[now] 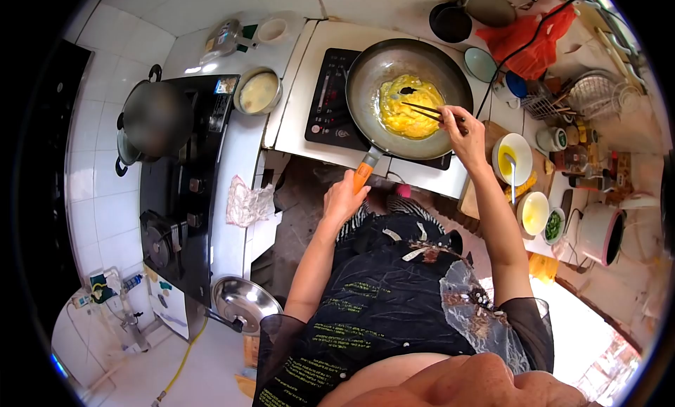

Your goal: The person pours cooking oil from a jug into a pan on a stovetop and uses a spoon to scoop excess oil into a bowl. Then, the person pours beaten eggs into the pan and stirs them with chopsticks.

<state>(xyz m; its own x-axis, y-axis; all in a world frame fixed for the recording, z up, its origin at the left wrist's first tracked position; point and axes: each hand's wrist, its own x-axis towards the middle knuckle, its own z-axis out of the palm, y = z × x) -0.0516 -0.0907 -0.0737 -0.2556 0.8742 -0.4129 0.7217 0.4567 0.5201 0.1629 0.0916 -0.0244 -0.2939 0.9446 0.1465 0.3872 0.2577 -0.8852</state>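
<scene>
My left hand (344,198) is closed round the orange-banded handle (363,173) of a large dark frying pan (365,76). The pan sits on a black induction cooker (329,101). Yellow egg (411,119) lies spread over the pan's middle, soft and partly folded, with a dark patch where the pan shows through. In my right hand (465,134) is a pair of dark chopsticks (424,110), gripped near their upper ends. Their tips reach into the egg from the right.
Right of the pan, a white bowl (522,141) with a spoon (513,178) stands on a cutting board (470,196). Nearby are a smaller bowl (524,221) and a bowl of chopped greens (555,225). Leftward are a metal pot (276,101) and a black gas stove (165,203).
</scene>
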